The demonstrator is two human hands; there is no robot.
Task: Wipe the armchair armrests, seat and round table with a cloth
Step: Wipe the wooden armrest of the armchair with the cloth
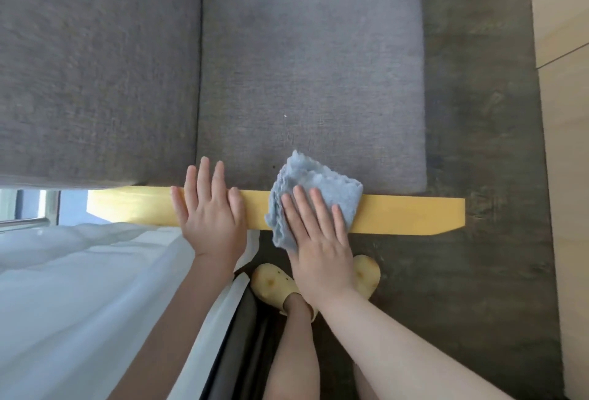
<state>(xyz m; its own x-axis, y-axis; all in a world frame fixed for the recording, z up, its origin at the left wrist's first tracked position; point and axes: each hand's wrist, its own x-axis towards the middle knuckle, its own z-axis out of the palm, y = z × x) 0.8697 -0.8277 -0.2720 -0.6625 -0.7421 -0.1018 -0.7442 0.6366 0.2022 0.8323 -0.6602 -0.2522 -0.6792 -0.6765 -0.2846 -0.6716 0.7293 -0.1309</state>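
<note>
A blue-grey cloth (314, 188) is pressed flat onto the yellow wooden armrest (404, 213) by the right hand (318, 240). The fingers (301, 205) of this hand are stretched out straight and lie on top of the cloth; nothing is grasped by them, the cloth is only held down under the palm and fingers. The cloth is crumpled and folded. Its far part lies over the near edge of the grey seat cushion (312, 65), and its near corner hangs a little over the near side of the armrest.

The left hand (210, 208) is laid directly on the same armrest, just beside the cloth but not touching it. Its fingers (204, 180) are also straight and relaxed, with the tips reaching onto the edge of the seat cushion, and nothing is held.

The armrest is seen as a long bar across the middle of the view. Behind it the seat cushion is seen, and to the left of that a second grey cushion (95, 65), which appears to be the backrest. The dark floor (478, 145) is visible to the right and below. Two yellow shoes (274, 285) are seen on the floor under the right arm, and white fabric (79, 288) fills the lower left of the view.
</note>
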